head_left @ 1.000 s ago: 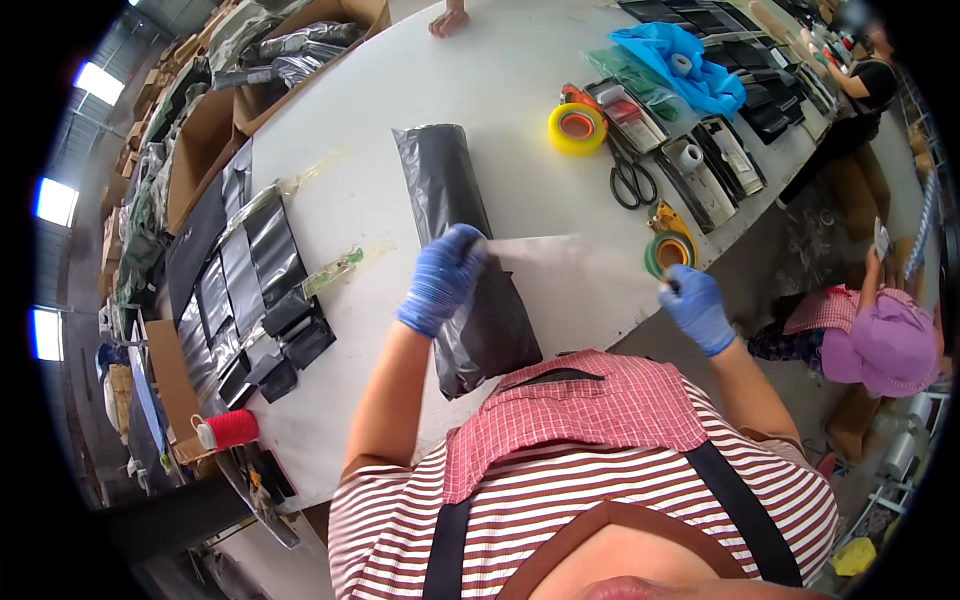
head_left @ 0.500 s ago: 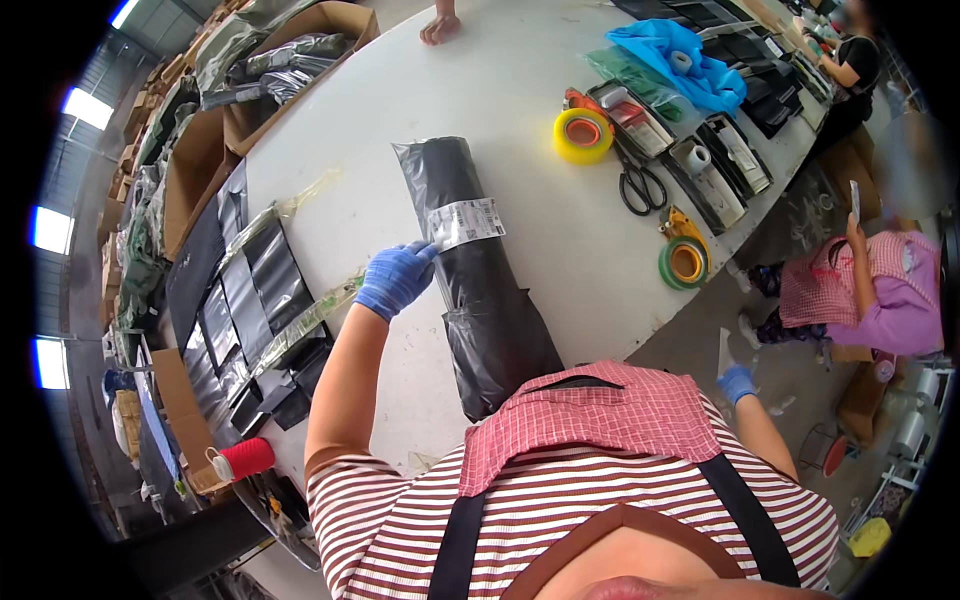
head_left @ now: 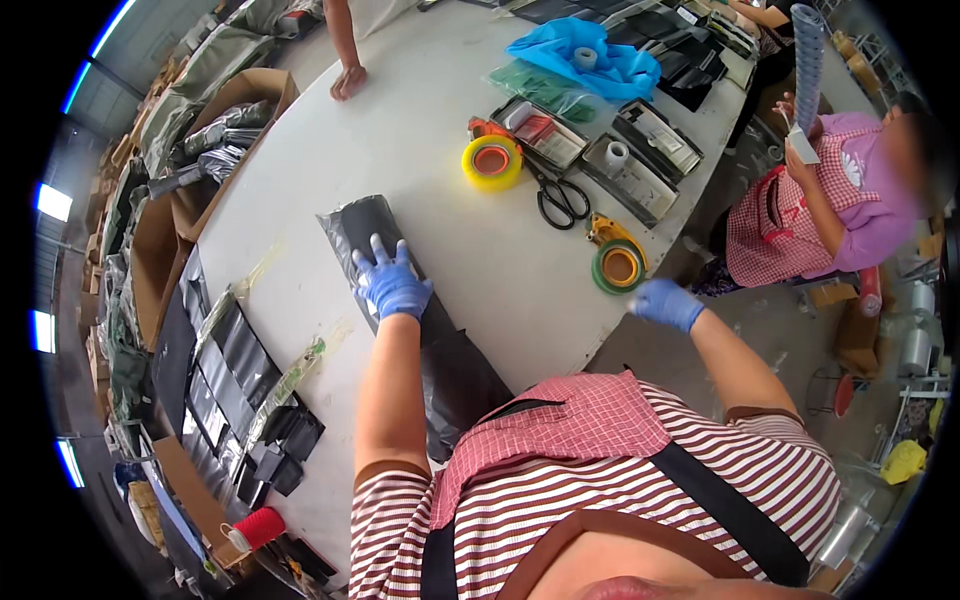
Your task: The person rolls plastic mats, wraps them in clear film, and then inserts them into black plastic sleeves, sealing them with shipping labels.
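A long black plastic-wrapped package [head_left: 440, 345] lies on the white table, its near end against my apron. My left hand [head_left: 394, 285], in a blue glove, rests flat on the package with its fingers spread. The white label on the package is hidden beneath this hand. My right hand [head_left: 668, 304], also gloved in blue, is at the table's right edge with its fingers curled together. What it may hold cannot be made out. Just beyond it lies a yellow tape dispenser with a green roll [head_left: 618, 266].
Black-handled scissors [head_left: 563, 203], a yellow tape roll [head_left: 492, 162], open boxes [head_left: 628, 180] and a blue plastic bag [head_left: 585, 62] lie farther back. Flat black packages [head_left: 235, 365] are at left, near cartons [head_left: 160, 265] and red twine [head_left: 258, 528]. Another person's hand [head_left: 348, 82] touches the far edge.
My left hand has gone from the package's side onto its top, over the label. My right hand has risen to the table edge; the whitish sheet at it no longer shows. The view has shifted.
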The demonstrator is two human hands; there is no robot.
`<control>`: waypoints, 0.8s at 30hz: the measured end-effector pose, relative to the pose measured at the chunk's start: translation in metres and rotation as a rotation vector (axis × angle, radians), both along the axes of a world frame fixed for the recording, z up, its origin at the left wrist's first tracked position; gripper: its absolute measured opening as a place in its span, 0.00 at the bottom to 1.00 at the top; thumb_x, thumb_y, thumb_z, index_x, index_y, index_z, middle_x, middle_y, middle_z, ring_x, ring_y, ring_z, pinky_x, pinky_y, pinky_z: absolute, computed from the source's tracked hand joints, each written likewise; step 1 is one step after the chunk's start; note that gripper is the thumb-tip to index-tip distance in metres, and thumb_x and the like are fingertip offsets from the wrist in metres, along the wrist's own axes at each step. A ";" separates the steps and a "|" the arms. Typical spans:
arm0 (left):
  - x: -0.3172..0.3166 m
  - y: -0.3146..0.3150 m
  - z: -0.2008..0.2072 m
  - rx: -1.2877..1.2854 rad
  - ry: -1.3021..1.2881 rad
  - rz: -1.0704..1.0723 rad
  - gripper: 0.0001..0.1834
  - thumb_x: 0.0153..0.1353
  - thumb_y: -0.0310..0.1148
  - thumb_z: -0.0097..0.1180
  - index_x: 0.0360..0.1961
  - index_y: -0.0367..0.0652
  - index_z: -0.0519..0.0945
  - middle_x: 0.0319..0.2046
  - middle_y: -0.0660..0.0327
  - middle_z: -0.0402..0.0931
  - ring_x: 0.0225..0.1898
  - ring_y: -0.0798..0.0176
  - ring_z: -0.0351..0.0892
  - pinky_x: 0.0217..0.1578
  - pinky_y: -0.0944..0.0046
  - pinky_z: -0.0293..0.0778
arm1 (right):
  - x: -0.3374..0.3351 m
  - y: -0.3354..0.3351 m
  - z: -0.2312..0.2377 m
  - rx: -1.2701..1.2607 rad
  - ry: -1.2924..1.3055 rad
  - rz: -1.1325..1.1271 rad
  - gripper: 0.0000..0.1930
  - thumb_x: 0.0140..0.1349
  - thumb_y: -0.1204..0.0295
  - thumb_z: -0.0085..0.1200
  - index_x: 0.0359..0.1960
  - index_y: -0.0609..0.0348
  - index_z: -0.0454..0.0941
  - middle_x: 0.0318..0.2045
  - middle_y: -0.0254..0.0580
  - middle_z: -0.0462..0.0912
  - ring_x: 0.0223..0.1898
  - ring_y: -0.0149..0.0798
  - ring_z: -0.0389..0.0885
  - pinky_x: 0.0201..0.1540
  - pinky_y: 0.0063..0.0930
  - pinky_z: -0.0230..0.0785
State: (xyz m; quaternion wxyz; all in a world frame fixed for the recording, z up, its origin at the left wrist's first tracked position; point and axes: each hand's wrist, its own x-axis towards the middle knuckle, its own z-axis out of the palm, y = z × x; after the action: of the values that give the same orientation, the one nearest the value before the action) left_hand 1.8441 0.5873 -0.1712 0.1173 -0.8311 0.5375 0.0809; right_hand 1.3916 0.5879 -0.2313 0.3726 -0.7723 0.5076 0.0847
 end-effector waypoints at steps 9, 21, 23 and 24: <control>0.073 0.072 -0.036 -0.364 0.388 0.028 0.56 0.47 0.42 0.73 0.75 0.57 0.54 0.75 0.39 0.38 0.74 0.34 0.44 0.71 0.49 0.55 | 0.126 -0.150 0.040 -0.328 -0.409 -0.114 0.16 0.62 0.59 0.55 0.42 0.59 0.80 0.34 0.56 0.83 0.38 0.56 0.83 0.42 0.45 0.74; -0.062 0.211 -0.032 -0.204 0.135 0.531 0.67 0.39 0.53 0.77 0.75 0.46 0.47 0.69 0.33 0.51 0.70 0.32 0.53 0.67 0.43 0.57 | 0.012 -0.083 -0.023 -0.189 0.082 -0.179 0.29 0.45 0.65 0.71 0.48 0.67 0.75 0.43 0.63 0.82 0.48 0.61 0.81 0.50 0.45 0.73; -0.055 0.216 -0.034 -0.195 -0.008 0.510 0.63 0.40 0.49 0.76 0.74 0.48 0.50 0.68 0.35 0.53 0.69 0.35 0.55 0.66 0.42 0.58 | 0.024 -0.083 -0.048 -0.304 -0.173 -0.170 0.24 0.47 0.65 0.67 0.43 0.67 0.77 0.39 0.64 0.83 0.43 0.61 0.82 0.45 0.47 0.74; -0.050 0.216 -0.025 -0.201 0.021 0.471 0.61 0.40 0.47 0.76 0.74 0.49 0.52 0.67 0.37 0.54 0.69 0.35 0.55 0.65 0.41 0.59 | 0.009 -0.084 -0.068 -0.372 -0.052 -0.114 0.19 0.50 0.65 0.63 0.39 0.66 0.78 0.35 0.64 0.83 0.40 0.61 0.83 0.40 0.48 0.75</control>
State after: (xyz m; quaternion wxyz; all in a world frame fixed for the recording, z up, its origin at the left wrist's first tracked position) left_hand 1.7939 0.8034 -0.1964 0.0064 -0.9400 0.3355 0.0609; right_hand 1.4003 0.5036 -0.2988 0.2405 -0.7997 0.5477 -0.0519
